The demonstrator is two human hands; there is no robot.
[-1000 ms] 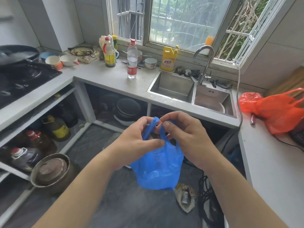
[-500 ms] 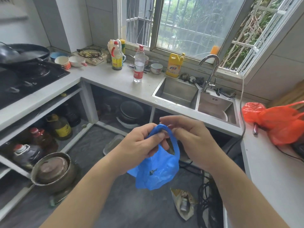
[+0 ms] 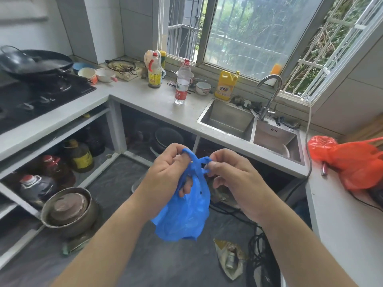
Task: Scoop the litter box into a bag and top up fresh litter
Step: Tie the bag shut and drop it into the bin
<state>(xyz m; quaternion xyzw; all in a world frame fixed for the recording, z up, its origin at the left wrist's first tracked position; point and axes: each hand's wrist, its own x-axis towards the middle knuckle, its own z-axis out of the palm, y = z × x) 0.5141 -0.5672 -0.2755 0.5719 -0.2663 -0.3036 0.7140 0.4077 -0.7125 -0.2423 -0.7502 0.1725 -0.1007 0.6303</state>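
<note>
A small blue plastic bag (image 3: 184, 216) hangs in front of me at the centre of the head view, its body bulging below my hands. My left hand (image 3: 165, 175) grips one twisted handle, with fingers curled through the loop. My right hand (image 3: 230, 179) pinches the other handle end between thumb and fingertips, just to the right. The two handles cross between my hands. No litter box or scoop is in sight.
An L-shaped grey counter (image 3: 145, 104) carries a stove, a wok (image 3: 35, 65), bottles and a double sink (image 3: 255, 125). An orange bag (image 3: 352, 162) lies on the right counter. A metal pot (image 3: 68, 210), oil jugs, cables and a paper bag (image 3: 230, 257) sit on the floor.
The bag's handles have been drawn apart: the right hand now pinches a separate end while the left keeps its loop. The view has tilted slightly up.
</note>
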